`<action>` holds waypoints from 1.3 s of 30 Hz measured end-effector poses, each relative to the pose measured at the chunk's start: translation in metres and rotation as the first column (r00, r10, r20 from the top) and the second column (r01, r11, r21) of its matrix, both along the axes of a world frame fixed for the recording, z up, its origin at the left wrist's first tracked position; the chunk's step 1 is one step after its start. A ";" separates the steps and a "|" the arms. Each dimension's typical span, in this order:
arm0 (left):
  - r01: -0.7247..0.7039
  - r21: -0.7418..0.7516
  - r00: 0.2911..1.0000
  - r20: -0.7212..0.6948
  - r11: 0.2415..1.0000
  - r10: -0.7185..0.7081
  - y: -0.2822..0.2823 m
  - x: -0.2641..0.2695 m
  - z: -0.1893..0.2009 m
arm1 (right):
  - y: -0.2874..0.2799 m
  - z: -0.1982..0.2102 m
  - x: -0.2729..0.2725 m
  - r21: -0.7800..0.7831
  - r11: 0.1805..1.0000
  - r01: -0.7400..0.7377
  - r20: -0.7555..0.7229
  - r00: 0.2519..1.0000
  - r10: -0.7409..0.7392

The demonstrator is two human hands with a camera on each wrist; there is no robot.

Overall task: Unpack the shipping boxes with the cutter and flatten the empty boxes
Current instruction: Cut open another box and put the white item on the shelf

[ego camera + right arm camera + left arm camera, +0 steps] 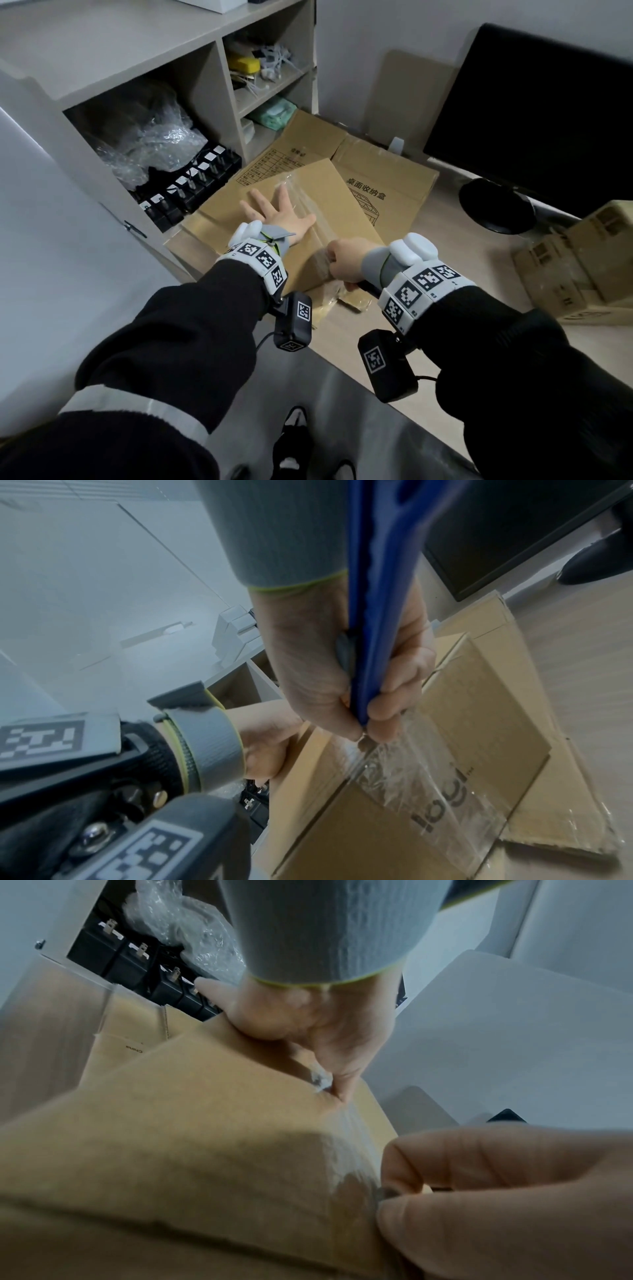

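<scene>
Cardboard box (301, 219), sealed with clear tape (301, 202) along its top seam, lies on a light wooden desk (455, 246), resting over flattened cartons (383, 178) with printed characters. In the head view the left hand (277, 214) lies flat on the box top with fingers spread, pressing it down. The right hand (346, 262) is curled into a fist at the near edge of the box, gripping a dark handle that sticks out toward the wrist. A shelf unit (144, 68) stands behind to the left, with plastic wrap and black items in one bay, a black monitor (534, 113) to the right, and more small boxes (582, 253) at the right edge.

From the left wrist, the left hand (308, 1031) presses on the box (178, 1123), its thumb reaching to the tape line (346, 1139). The right hand's fingers (496, 1191) fill the lower right, pinching something small and dark against the taped seam; the picture is blurred, so it may be the blade tip.

From the right wrist, the right hand (346, 669) wraps round a blue cutter (373, 615), whose tip meets the crinkled tape (404, 777) at the box's (342, 837) edge. The left hand (267, 739) rests on the top beside it.
</scene>
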State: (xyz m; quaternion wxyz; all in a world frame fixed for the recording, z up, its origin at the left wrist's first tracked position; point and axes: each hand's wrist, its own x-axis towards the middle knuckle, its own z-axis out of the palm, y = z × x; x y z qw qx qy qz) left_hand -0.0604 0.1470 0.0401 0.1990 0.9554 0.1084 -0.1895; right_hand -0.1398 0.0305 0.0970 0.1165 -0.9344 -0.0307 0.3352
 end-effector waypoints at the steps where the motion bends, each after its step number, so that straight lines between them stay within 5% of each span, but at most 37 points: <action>1: 0.002 -0.001 1.000 0.002 1.000 -0.002 0.000 -0.001 0.001 | 0.000 -0.001 -0.001 0.006 1.000 0.006 -0.003 1.000 -0.006; 11: -0.001 0.005 0.999 -0.039 1.000 0.002 0.003 -0.006 0.014 | -0.018 -0.009 -0.007 0.116 0.992 0.050 -0.101 0.994 -0.038; 20: -0.112 0.007 0.992 0.053 0.994 0.112 -0.006 -0.004 0.026 | -0.033 -0.016 -0.005 0.332 0.905 0.267 0.007 0.958 -0.285; 23: -0.140 -0.144 0.979 0.126 0.980 0.159 -0.006 -0.002 0.025 | -0.036 -0.018 -0.006 0.360 0.881 0.307 0.010 0.943 -0.332; 25: -0.150 -0.379 0.965 0.146 0.913 0.219 0.000 0.003 0.033 | -0.041 -0.022 -0.006 0.361 0.875 0.324 0.047 0.930 -0.364; 28: -0.157 -0.694 0.942 0.110 0.703 0.318 0.023 0.012 0.051 | -0.052 -0.029 -0.006 0.377 0.845 0.379 0.040 0.905 -0.424; 31: -0.169 -0.795 0.930 0.067 0.583 0.361 0.058 0.009 0.057 | -0.055 -0.034 -0.002 0.359 0.830 0.428 0.040 0.881 -0.471; 35: -0.131 -0.710 0.966 0.066 0.692 0.251 0.081 0.003 0.049 | -0.039 -0.026 0.005 0.251 0.879 0.405 0.164 0.877 -0.451; 39: -0.045 -0.702 0.972 0.132 0.711 0.192 0.079 0.007 0.049 | -0.025 -0.015 0.013 0.105 0.941 0.323 0.349 0.873 -0.339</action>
